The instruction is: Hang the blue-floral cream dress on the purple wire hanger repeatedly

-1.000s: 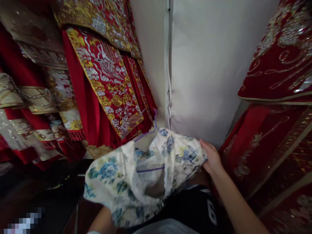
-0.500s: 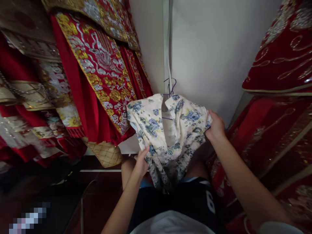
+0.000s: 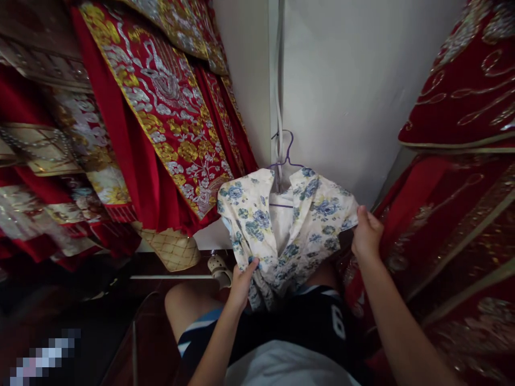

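Left hand [image 3: 242,282] pinches close in, right hand [image 3: 367,236] farther out

Plain matte grey-white wall [image 3: 341,80] straight ahead, meets narrower off-white wall panel [image 3: 244,59] at a corner. Thin white vertical cable-like strip [image 3: 278,80] runs down that corner. Left: red embroidered garments with gold and silver motifs [image 3: 169,107] hanging. Right: dark-red beaded garments [image 3: 450,115]. Floor is dark reddish-brown [image 3: 164,327], thin straight white line [image 3: 173,277] across it. Light dim, lower left near black.
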The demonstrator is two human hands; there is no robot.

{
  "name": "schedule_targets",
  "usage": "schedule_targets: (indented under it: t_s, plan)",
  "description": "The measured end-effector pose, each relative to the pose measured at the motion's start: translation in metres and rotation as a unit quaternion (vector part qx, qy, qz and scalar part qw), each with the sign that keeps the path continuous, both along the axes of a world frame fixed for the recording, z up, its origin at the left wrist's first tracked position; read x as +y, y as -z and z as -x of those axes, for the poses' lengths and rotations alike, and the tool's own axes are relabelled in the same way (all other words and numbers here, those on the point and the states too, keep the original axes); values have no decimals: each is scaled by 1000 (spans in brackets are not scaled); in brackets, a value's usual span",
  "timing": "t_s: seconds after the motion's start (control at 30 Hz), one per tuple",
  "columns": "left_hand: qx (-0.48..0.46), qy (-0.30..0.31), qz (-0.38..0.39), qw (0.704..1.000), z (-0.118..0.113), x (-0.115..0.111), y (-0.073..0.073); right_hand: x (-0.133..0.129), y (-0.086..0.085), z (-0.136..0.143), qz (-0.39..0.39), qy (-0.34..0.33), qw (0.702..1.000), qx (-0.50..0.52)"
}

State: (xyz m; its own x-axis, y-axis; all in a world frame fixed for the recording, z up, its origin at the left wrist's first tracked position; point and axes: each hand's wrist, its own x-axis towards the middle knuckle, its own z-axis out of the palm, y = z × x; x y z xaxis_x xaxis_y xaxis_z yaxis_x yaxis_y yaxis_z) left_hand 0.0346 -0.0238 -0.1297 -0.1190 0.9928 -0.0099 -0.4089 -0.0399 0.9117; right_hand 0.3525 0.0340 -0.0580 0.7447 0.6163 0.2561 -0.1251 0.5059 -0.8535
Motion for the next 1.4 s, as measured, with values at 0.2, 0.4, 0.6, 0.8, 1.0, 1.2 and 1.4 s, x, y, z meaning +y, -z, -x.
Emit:
schedule_targets:
  t_s: [0.2,0.4,0.6,0.8,1.0,1.2,1.4]
  plan:
    - [11,-16,27,999,-11,-12,7,-44,48,62,38,84,995,-49]
    - [31,-29,9,999,-25,-20,8,-65,54,136,191,-407,877,-171]
    - [56,-14,-3,998,-21,-18,11,-65,42,138,138,-380,892,-200]
    - [231,-270,-182,917,-21,-21,13,-73,39,124,162,-365,900,-176]
    - [459,-19,-304,835,-42,-6,-6,-77,37,125,168,-387,894,-149]
    - [532,71,-259,803,-66,4,-4,-71,23,113,171,-367,910,-89]
    - [560,97,-266,779,-54,8,2,-13,-48,103,69,-337,939,-12]
